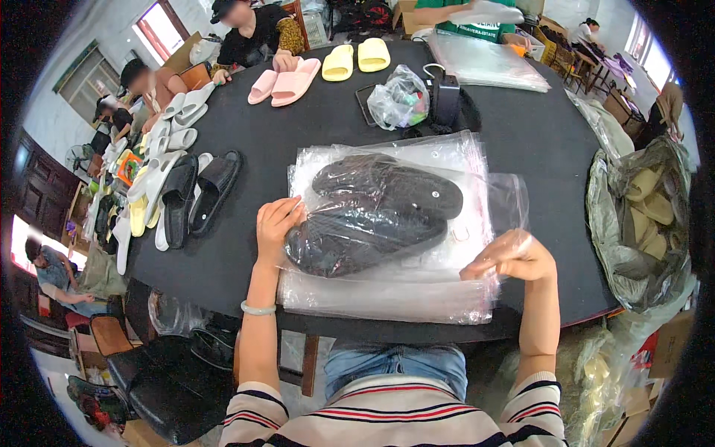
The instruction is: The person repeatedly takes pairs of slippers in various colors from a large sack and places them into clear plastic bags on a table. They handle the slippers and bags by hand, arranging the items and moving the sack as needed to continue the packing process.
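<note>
A pair of black slides lies in a clear plastic bag, soles and uppers showing through the film. The bag rests on a stack of flat clear bags in front of me. My left hand is closed on the bag's left end, beside the slides. At the bag's open right end, my right hand has its fingers drawn together on the loose film. Its fingertips are slightly blurred and partly behind plastic.
Black slides and pale pairs line the table's left side. Pink slides, yellow slides, a crumpled bag and a black box-shaped object stand farther back. A sack of beige footwear is at right. Co-workers sit around the table.
</note>
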### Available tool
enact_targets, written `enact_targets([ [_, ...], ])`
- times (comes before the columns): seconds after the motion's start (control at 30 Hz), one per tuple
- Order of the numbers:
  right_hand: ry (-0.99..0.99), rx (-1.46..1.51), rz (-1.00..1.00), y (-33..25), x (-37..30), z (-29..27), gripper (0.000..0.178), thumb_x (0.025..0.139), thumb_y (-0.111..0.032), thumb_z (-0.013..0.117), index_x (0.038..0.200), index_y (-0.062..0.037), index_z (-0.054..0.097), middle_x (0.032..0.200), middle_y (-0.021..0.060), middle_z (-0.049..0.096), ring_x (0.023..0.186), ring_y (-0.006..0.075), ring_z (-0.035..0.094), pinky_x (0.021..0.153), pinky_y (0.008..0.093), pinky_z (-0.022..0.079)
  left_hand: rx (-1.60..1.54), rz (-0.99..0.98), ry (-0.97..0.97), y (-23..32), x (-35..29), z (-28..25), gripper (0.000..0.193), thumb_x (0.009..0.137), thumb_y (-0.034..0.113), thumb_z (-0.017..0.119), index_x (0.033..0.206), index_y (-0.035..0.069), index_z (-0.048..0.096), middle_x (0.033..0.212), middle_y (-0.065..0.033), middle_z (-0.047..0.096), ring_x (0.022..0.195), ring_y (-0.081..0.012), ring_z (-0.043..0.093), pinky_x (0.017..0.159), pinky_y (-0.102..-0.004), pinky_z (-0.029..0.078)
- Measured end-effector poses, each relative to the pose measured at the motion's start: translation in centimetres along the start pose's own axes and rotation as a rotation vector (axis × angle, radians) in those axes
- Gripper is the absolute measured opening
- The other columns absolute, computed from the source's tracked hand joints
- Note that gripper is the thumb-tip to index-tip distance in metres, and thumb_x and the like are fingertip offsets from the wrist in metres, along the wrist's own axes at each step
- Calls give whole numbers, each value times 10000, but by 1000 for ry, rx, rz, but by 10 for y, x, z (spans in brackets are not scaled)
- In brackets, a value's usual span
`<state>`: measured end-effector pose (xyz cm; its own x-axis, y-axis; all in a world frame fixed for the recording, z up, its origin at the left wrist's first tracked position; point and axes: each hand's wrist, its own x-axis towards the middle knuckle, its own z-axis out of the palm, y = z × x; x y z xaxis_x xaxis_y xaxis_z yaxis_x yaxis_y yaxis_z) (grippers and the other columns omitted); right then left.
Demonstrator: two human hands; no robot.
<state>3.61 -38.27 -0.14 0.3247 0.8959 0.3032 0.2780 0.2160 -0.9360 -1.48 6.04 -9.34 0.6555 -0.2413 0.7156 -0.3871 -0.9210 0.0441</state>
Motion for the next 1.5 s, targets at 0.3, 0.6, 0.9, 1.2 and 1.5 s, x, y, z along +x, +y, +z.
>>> enact_targets([
  [0.3, 59, 864, -204, 80, -30, -38, 331, 851, -240, 644, 889, 82, 708, 928, 292, 672, 815, 365, 684, 694, 413, 540, -141, 99, 131, 3, 0, -10, 314, 711, 97, 727, 1013, 19, 691, 848, -75, 682, 741, -240, 631, 685, -368, 472],
  [0.6, 131, -823, 100, 32, 70, 21, 488, 811, -14, 641, 1273, -165, 598, 1082, 121, 618, 1005, 299, 591, 879, 388, 474, -393, -135, -150, 13, -5, -1, 485, 757, 109, 733, 1231, 108, 633, 899, -75, 682, 862, -259, 621, 838, -375, 468],
  [0.9, 13, -1398, -70, 67, 100, 21, 129, 841, -260, 645, 861, -133, 634, 762, 39, 581, 761, 222, 596, 672, 345, 450, -437, -208, -157, 6, -12, 8, 325, 785, 58, 660, 1101, 115, 714, 986, -87, 684, 959, -256, 599, 871, -360, 464],
  [1.2, 476, -1021, -3, 34, 15, -15, 157, 758, -108, 732, 681, -38, 614, 750, 82, 631, 706, 263, 593, 634, 386, 444, -449, -214, -125, -8, -20, 14, 291, 799, -5, 619, 1065, 68, 710, 904, -108, 671, 889, -272, 614, 821, -375, 480],
  [1.5, 1267, -304, -46, 48, -120, -50, 236, 935, -99, 576, 709, -30, 578, 784, 27, 591, 754, 90, 516, 699, 244, 404, -443, -231, -97, -2, -16, 3, 217, 830, 40, 633, 1034, 50, 709, 922, -111, 690, 907, -284, 624, 824, -384, 494],
])
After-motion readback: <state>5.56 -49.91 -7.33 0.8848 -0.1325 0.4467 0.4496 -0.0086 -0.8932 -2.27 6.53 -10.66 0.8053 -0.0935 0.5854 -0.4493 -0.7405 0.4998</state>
